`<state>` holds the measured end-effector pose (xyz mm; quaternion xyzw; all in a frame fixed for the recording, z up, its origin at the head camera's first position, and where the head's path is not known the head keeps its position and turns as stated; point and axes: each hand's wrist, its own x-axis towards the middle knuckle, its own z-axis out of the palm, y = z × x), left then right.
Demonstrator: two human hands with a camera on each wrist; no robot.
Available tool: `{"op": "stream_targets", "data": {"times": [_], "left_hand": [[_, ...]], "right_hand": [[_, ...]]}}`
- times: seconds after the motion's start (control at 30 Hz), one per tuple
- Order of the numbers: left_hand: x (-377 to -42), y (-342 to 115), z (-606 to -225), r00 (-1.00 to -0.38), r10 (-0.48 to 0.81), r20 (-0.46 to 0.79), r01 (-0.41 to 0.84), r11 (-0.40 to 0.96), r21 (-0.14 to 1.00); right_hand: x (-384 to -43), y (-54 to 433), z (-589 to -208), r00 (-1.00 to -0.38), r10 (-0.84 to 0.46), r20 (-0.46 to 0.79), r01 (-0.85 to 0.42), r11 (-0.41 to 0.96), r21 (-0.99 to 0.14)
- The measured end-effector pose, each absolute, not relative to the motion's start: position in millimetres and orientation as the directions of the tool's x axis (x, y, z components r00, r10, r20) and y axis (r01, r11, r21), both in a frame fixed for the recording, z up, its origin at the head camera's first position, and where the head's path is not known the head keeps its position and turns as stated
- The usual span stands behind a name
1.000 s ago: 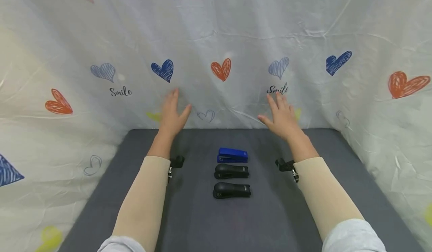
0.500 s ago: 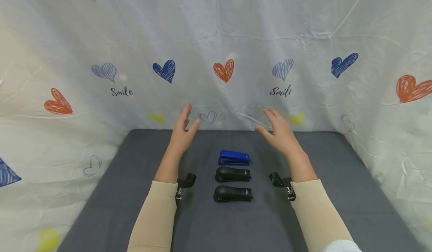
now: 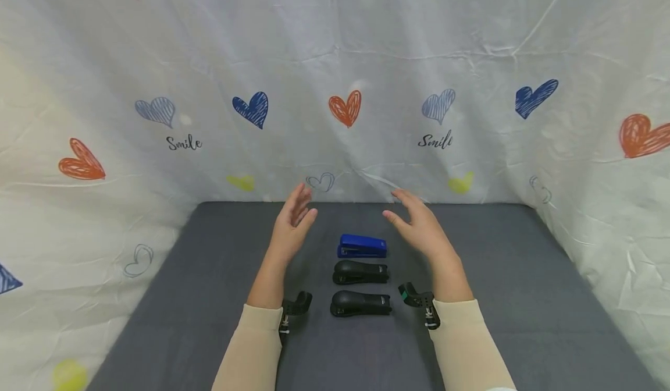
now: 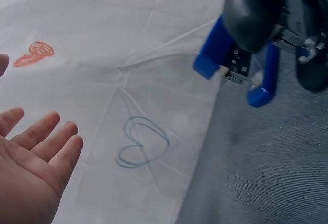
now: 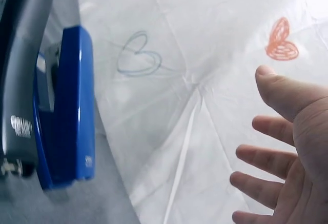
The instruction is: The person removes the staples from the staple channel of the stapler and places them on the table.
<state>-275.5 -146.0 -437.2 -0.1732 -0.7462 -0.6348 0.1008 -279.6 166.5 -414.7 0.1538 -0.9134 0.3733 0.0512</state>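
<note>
Three staplers lie in a column on the grey table in the head view: a blue stapler (image 3: 362,246) farthest back, a black stapler (image 3: 360,272) in the middle and another black stapler (image 3: 360,304) nearest. My left hand (image 3: 291,228) is raised to the left of the blue stapler, fingers loosely extended and holding nothing. To its right, my right hand (image 3: 420,228) hovers likewise with spread, relaxed fingers. In the left wrist view the blue stapler (image 4: 264,75) shows partly behind a black one. The right wrist view shows the blue stapler (image 5: 77,106) beside a black one, apart from the fingers.
The grey table (image 3: 497,298) extends to both sides of the staplers. A white curtain (image 3: 387,48) printed with hearts and words hangs along its back edge and sides. A small black camera (image 3: 298,304) is strapped at the left wrist, another (image 3: 413,295) at the right.
Both hands have drawn back from the curtain toward the person and moved inward, closer to each other. The staplers keep their places on the table.
</note>
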Motion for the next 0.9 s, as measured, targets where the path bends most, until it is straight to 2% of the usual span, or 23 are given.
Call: {"op": "stream_targets", "data": {"times": [0.37, 0.63, 0.9], "left_hand": [[-277.9, -144.4, -459.4, -0.926, 0.155, 0.344, 0.366, 0.146, 0.919], [-283.6, -136.2, -481.7, -0.949, 0.168, 0.265, 0.304, 0.276, 0.912], [-288.4, -125.6, -501.5, -0.955, 0.263, 0.138, 0.24, 0.41, 0.88]], "right_hand": [[-273.3, 148.4, -429.4, -0.951, -0.242, 0.193, -0.307, 0.651, -0.695], [-273.7, 129.6, -447.5, -0.936, -0.319, 0.15, -0.33, 0.642, -0.692], [-275.3, 110.1, -451.9, -0.932, -0.36, 0.053, -0.305, 0.691, -0.655]]}}
